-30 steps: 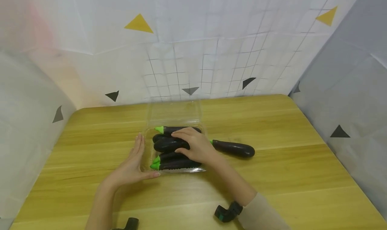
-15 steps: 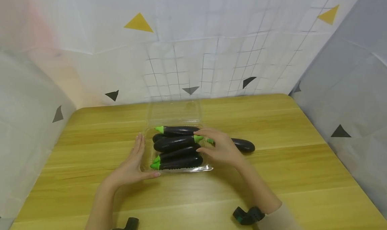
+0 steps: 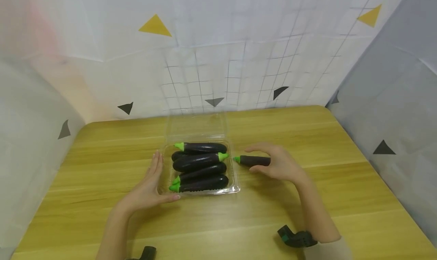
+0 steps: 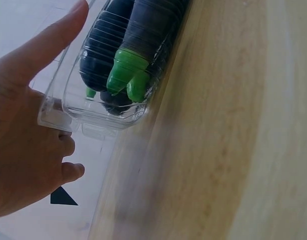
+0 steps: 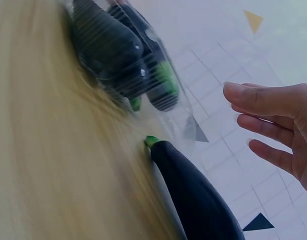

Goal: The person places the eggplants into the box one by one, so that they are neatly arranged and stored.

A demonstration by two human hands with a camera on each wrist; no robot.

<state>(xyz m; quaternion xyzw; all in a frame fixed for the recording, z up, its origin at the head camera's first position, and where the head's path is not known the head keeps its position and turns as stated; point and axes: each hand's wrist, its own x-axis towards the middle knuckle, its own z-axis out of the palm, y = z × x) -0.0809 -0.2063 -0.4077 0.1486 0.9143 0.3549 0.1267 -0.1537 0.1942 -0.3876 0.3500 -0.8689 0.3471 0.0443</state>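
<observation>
A clear plastic clamshell box [image 3: 235, 184] holds several dark eggplants [image 3: 196, 162] with green stems, some lying over others. My left hand [image 3: 145, 189] rests at the box's left side, fingers straight along it and thumb stretched toward the front edge. The left wrist view shows that hand [image 4: 33, 115] beside the box corner. Right of the box, one more eggplant [image 3: 254, 160] lies on the table, its stem toward the box. Over it is my right hand [image 3: 280, 163], hiding its thick end. In the right wrist view, a gap separates the loosely spread fingers from this eggplant [image 5: 193, 190].
The box's clear lid [image 3: 196, 126] stands folded back behind it, toward the white wall [image 3: 102, 81]. Wood-patterned table [image 3: 211, 229] surrounds the box. Black wrist mounts [image 3: 297, 238] sit on both forearms.
My right hand has moved right, from over the eggplants in the box to above the loose eggplant outside it. The left hand stays at the box.
</observation>
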